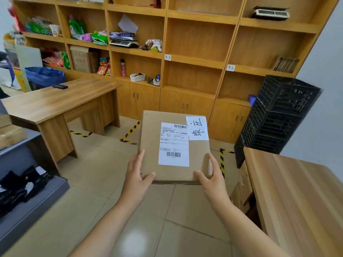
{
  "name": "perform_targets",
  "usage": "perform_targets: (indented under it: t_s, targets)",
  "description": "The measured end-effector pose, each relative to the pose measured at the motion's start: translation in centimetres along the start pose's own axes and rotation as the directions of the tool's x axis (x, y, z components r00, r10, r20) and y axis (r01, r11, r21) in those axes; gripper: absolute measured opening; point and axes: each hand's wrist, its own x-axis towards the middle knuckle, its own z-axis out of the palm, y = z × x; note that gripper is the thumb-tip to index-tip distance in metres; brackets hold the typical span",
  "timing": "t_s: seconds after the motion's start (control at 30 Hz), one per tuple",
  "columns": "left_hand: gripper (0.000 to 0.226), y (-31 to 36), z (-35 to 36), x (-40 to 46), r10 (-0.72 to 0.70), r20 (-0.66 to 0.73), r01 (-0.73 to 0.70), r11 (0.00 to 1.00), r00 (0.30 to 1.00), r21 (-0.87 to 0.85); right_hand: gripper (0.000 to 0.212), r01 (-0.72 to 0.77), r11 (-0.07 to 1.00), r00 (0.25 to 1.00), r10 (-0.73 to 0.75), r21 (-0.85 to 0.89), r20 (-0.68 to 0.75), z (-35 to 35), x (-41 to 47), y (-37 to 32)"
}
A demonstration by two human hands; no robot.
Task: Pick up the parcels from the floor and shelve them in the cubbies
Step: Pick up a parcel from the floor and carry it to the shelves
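Both hands, left hand (138,175) and right hand (211,176), clamp parcel (167,145) near corners; label up, probably for matching cubby tag (231,67).

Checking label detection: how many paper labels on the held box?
2. A shipping label with barcodes sits mid-top of the box; a handwritten white slip is at its far right corner. Left hand and right hand hold it. Other faces are hidden.
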Motion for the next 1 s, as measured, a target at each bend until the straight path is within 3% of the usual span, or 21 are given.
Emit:
perform_targets:
  t_s: [0.23,0.43,0.73,1.0]
  targets:
    - [0.08,-2.4,-1.1,15.9,0.02,0.105,-0.023,0.999,0.994,0.025,0.063,0.021,0.999,0.997,-0.024,-0.039,-0.072,5.7,13.6,-1.1]
    - [0.084,-3.6,1.2,25.9,0.062,0.208,-0.071,0.997,0.976,0.039,0.06,-0.007,0.998,0.99,-0.001,-0.055,-0.143,6.6,22.9,-0.4]
    - [0.06,-5.8,8.8,40.4,0.103,0.233,-0.12,0.991,0.967,0.06,0.061,-0.022,1.0,0.986,0.019,-0.015,-0.165,6.2,38.3,3.4]
    - [0.056,-5.3,17.0,55.1,0.095,0.243,-0.105,0.994,0.965,0.029,0.06,0.0,1.0,0.99,0.003,0.017,-0.138,3.9,54.9,4.7]
